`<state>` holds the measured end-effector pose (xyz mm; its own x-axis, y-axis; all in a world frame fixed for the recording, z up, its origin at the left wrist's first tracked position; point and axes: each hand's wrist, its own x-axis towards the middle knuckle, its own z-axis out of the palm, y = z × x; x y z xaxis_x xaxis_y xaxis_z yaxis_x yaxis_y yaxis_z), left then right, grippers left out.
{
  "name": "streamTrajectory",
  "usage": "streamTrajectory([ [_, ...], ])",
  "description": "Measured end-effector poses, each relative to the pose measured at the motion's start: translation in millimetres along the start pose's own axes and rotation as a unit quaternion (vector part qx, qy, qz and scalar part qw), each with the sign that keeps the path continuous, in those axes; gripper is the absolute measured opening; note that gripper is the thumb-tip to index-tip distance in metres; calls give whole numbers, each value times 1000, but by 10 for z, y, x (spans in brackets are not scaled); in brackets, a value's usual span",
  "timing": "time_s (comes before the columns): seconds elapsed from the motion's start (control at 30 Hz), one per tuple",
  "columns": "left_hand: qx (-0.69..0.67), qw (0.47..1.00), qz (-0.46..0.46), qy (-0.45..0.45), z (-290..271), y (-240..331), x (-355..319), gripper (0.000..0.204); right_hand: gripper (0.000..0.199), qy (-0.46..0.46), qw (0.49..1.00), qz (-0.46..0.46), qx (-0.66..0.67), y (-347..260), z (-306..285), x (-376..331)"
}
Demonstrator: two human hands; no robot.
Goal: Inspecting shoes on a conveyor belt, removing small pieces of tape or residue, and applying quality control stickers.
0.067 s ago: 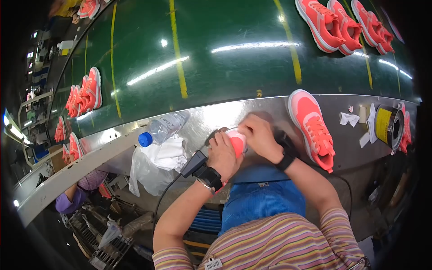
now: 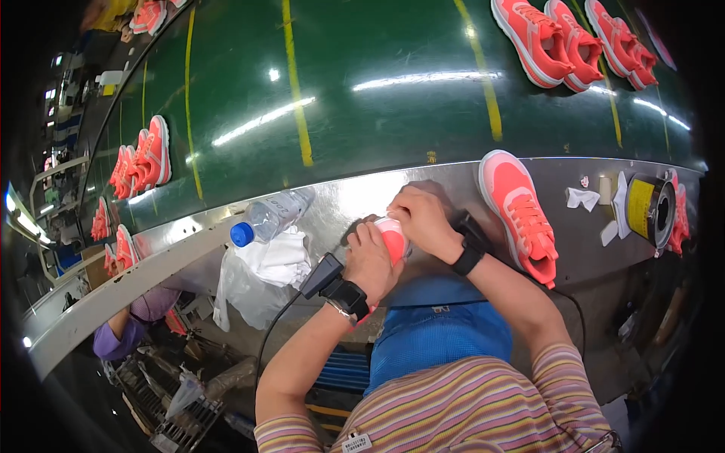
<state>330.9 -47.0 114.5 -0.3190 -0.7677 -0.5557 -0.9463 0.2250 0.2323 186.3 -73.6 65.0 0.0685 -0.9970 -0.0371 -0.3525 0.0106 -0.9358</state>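
A coral sneaker (image 2: 394, 240) is in the grip of my left hand (image 2: 368, 260), its toe pointing away from me and its rear mostly hidden under the hand and wrist. My right hand (image 2: 424, 221) has its fingers pinched together at the far edge of the toe; what they hold, if anything, is too small to make out. Another coral sneaker (image 2: 516, 202) with a pale sole lies on the metal bench (image 2: 472, 177) to the right of my right hand, laces upward.
Beyond the bench runs a green conveyor belt (image 2: 393, 45) bearing coral sneakers (image 2: 531, 38). A blue-capped bottle (image 2: 266, 219), white cloth (image 2: 276, 260) and plastic bag lie left. A yellow-labelled can (image 2: 642, 208) and white scraps stand right. Another person's purple sleeve (image 2: 117, 341) shows lower left.
My right hand has slid slightly left along the toe edge. My left hand keeps its hold on the sneaker. The whole view has shifted a little.
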Motion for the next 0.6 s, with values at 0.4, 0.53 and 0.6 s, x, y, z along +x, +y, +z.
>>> streamTrajectory([
  [0.4, 7, 1000, -2, -3, -93, 42, -7, 79, 4, -6, 1000, 16, -1, -19, -56, -86],
  [0.53, -46, 999, -7, 8, -23, -17, -6, 80, 4, 22, 999, -16, -17, -29, 24, -82],
  [0.6, -31, 999, -16, 1, -24, -41, -11, 81, 5, 34, 999, -5, -1, -25, 12, -227],
])
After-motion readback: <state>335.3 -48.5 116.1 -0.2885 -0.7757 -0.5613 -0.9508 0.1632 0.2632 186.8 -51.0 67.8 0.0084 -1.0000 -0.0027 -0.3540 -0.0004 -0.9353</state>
